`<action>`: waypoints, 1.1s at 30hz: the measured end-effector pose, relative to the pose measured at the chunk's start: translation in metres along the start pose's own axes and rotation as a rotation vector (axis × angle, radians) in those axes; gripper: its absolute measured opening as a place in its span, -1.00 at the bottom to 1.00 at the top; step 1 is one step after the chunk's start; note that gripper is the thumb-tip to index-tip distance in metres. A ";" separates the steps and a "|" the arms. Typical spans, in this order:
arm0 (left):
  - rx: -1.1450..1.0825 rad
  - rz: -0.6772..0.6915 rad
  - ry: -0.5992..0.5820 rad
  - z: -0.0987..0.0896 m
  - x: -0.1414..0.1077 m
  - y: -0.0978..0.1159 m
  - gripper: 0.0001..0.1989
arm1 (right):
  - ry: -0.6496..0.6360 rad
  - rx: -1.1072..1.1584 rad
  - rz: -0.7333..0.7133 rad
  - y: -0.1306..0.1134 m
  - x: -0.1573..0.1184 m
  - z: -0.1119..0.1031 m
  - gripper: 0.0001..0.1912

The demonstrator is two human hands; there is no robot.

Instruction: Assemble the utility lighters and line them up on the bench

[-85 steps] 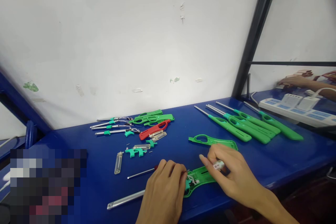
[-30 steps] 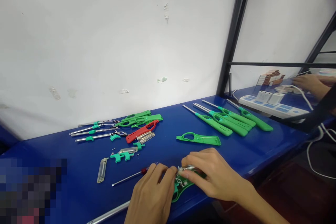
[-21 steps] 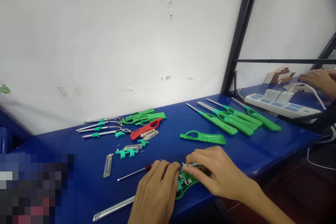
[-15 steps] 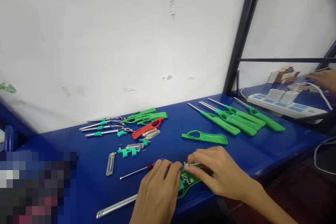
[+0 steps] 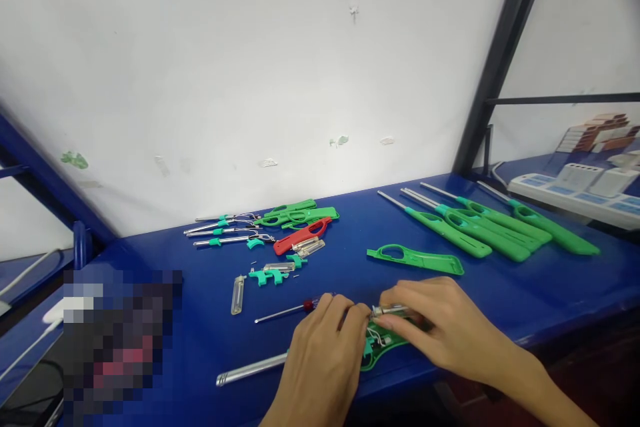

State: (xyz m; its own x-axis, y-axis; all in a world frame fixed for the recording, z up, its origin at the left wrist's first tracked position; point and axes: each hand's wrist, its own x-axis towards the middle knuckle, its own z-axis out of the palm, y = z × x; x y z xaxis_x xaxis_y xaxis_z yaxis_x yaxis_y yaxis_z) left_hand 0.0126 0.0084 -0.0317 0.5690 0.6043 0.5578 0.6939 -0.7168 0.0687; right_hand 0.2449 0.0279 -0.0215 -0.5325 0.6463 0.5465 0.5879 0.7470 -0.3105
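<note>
My left hand (image 5: 323, 353) is closed over the front of an opened gas lighter, whose metal tube (image 5: 253, 369) sticks out to the left. Right of its fingers, the green lighter half-shell (image 5: 395, 340) shows white wires and a teal trigger inside. My right hand (image 5: 443, 320) pinches a clear fuel tank (image 5: 393, 310) above that shell, its valve end close to my left fingertips. Beyond my left hand lies a screwdriver (image 5: 283, 312), its handle partly hidden. A loose green half-shell (image 5: 417, 259) rests behind my right hand.
Several whole green lighters (image 5: 475, 227) lie at the back right. Metal tubes with wires (image 5: 225, 240), a red shell (image 5: 303, 235), teal triggers (image 5: 267, 275) and clear tanks (image 5: 239, 295) are at the left. A power strip (image 5: 575, 197) stands beyond the frame post (image 5: 500, 60).
The camera view has swung left, so everything sits further right in the picture. Both hands keep nearly the same grip, with the tank still held over the half-shell.
</note>
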 end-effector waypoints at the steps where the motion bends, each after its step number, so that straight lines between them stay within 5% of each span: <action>1: -0.002 0.002 0.004 0.000 0.000 0.000 -0.73 | -0.002 0.006 0.001 0.000 0.000 0.000 -0.78; 33: -0.036 -0.028 0.015 0.000 -0.001 0.004 -0.73 | -0.031 -0.015 0.001 -0.001 -0.001 -0.002 -0.83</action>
State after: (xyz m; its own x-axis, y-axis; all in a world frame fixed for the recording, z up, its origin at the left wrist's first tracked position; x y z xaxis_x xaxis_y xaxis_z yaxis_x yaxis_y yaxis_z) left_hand 0.0149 0.0051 -0.0318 0.5428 0.6189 0.5677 0.6928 -0.7121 0.1138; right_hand 0.2461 0.0267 -0.0205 -0.5504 0.6518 0.5218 0.5971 0.7441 -0.2996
